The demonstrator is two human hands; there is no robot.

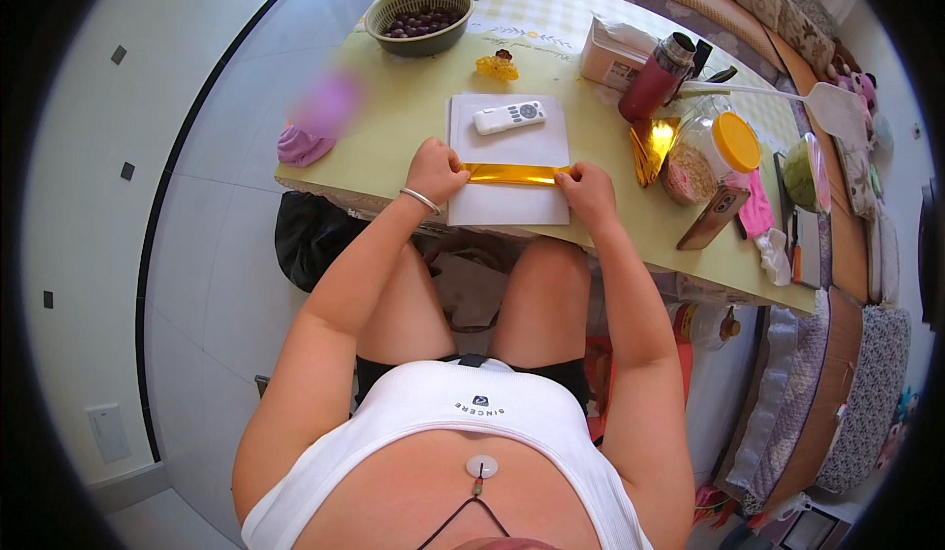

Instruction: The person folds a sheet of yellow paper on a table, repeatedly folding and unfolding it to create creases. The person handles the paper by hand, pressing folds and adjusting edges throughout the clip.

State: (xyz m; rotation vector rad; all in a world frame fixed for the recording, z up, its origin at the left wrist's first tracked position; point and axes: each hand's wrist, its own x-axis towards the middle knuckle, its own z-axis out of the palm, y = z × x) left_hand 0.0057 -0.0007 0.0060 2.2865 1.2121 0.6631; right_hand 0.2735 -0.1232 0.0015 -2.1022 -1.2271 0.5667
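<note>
A shiny gold strip of foil paper stretches flat between my two hands. Its left end is pinched by my left hand, which has a bangle at the wrist. My right hand pinches the other end. Beneath the strip lies a stack of white paper near the table's front edge. On the paper's far part rests a white remote control, just beyond the strip. More folded gold foil stands to the right of my right hand.
A basket of dark round fruit and a yellow hair claw sit farther back. Rightward are a red flask, a tissue box, a yellow-lidded jar, a phone and a white fly swatter. Purple cloth lies left.
</note>
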